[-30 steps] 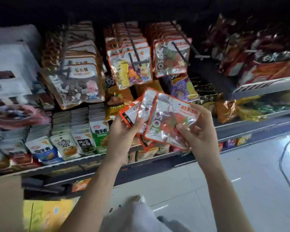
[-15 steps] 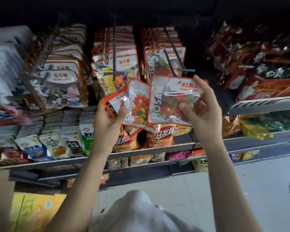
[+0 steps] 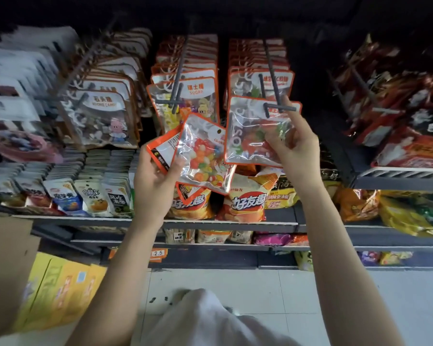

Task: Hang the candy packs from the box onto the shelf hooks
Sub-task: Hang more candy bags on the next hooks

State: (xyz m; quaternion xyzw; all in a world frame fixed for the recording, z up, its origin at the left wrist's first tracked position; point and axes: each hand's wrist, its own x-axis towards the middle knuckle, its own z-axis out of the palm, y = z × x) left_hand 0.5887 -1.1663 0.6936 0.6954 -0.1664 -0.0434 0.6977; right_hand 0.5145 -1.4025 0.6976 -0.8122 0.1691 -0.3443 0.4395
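Right hand: the right hand (image 3: 294, 146) pinches a clear candy pack (image 3: 253, 136) with an orange border, thumb on the front, other fingers behind, forefinger stretched up toward the hook tip.
Held pack: raised in front of the right-hand hook (image 3: 275, 83), its top edge level with the hook's crossbar; whether the hole is already on the hook I cannot tell.
Left hand: the left hand (image 3: 155, 181) grips a fan of spare packs (image 3: 200, 156) by their lower left corner, thumb across the front; the front one shows coloured sweets.
Spare packs: held lower and to the left of the raised pack, their edges just overlapping it, in front of the chip bags (image 3: 245, 198).
Hooks: three dark rods jut from the shelf back, each carrying a row of hung packs; the middle hook (image 3: 176, 81) holds packs with a yellow figure, the left hook (image 3: 83, 68) packs with a pink figure.
Shelf below: a grey shelf (image 3: 230, 224) carries orange chip bags and small upright packets on the left.
Box: a brown cardboard box (image 3: 5, 270) sits at the lower left edge, beside a yellow carton (image 3: 60, 293) on the tiled floor (image 3: 273, 290).
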